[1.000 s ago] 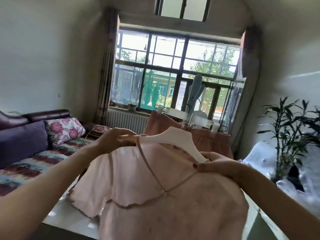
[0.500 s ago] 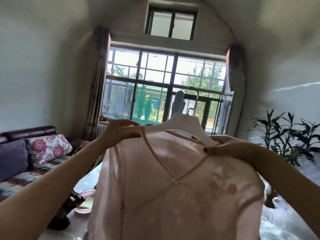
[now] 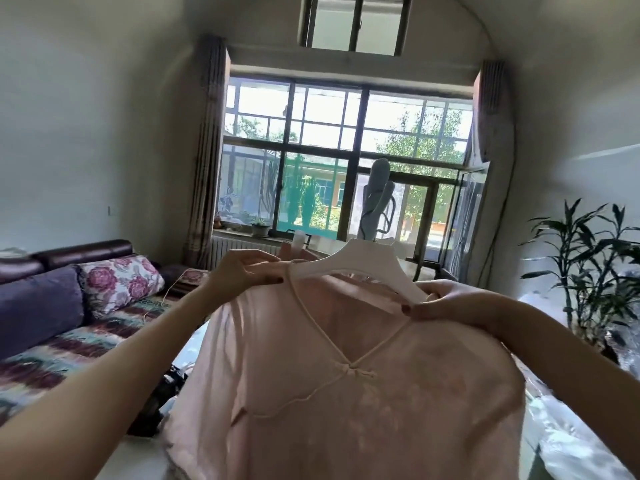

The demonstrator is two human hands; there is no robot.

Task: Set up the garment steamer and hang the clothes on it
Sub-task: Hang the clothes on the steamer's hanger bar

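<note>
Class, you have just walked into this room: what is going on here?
A person holds up a pink top that sits on a white hanger. The left hand pinches the fabric at one shoulder; the right hand grips the other shoulder over the hanger's end. Just behind stands the garment steamer by the window, with another pink garment partly visible behind the top. Whether the hanger's hook is on the steamer cannot be seen.

Steamer head (image 3: 378, 199) rises directly beyond the hanger (image 3: 360, 259); sides open.
</note>
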